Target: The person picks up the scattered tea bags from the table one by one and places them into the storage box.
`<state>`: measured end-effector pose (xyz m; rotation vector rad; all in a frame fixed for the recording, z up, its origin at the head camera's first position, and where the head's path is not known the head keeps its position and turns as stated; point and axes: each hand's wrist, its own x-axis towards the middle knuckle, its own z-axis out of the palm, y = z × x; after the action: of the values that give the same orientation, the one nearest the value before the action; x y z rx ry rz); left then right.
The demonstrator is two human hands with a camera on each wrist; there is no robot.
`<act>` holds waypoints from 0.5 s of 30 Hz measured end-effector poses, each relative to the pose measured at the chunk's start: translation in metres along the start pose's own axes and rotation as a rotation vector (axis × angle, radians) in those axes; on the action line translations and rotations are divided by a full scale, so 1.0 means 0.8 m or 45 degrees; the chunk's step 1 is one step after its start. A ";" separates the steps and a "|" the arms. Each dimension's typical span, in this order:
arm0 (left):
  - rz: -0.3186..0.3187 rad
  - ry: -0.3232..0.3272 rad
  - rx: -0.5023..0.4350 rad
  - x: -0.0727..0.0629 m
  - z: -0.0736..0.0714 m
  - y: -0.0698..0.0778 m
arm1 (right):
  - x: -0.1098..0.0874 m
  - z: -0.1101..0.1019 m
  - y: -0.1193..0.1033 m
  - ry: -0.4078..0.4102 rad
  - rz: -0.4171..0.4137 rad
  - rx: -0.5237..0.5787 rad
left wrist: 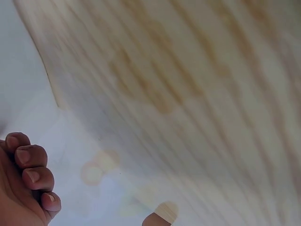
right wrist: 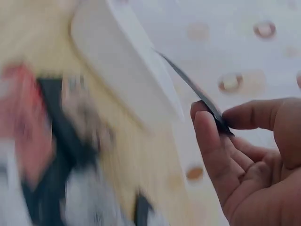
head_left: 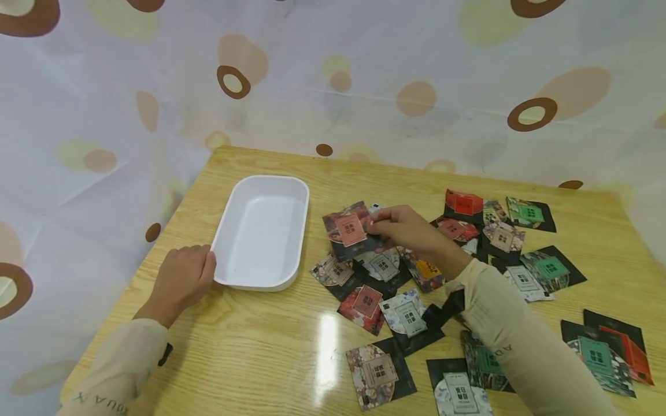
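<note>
My right hand pinches a flat sachet with a pink label by its right edge, between thumb and fingers. It holds it over other sachets on the table. In the right wrist view the sachet shows nearly edge-on. At the left, beside the near-left corner of a white plastic tray, is my left hand. Its fingers are curled toward the palm around nothing, and the thumb sits apart, near the tray's rim. The tray's inside is bare.
Below the held sachet lie overlapping sachets, including a grey-labelled one and a red one. A pile with a bright red sachet lies at the right back. More, such as a teal-labelled one, lie at the right front. Patterned cloth hangs behind the wooden table.
</note>
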<state>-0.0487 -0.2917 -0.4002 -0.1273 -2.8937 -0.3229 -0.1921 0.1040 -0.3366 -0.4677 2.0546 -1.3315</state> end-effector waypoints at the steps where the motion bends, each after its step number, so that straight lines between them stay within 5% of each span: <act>1: 0.004 0.004 -0.003 0.000 0.000 0.000 | 0.008 0.012 -0.008 -0.002 -0.002 0.016; 8: -0.010 -0.019 0.011 0.001 0.000 -0.001 | 0.066 0.103 -0.052 -0.009 0.023 0.027; 15: -0.009 -0.040 0.032 0.003 0.000 -0.002 | 0.097 0.163 -0.072 -0.022 0.020 -0.187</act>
<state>-0.0510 -0.2929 -0.4000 -0.1186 -2.9289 -0.2878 -0.1628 -0.0556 -0.3461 -0.5244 2.1460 -1.1685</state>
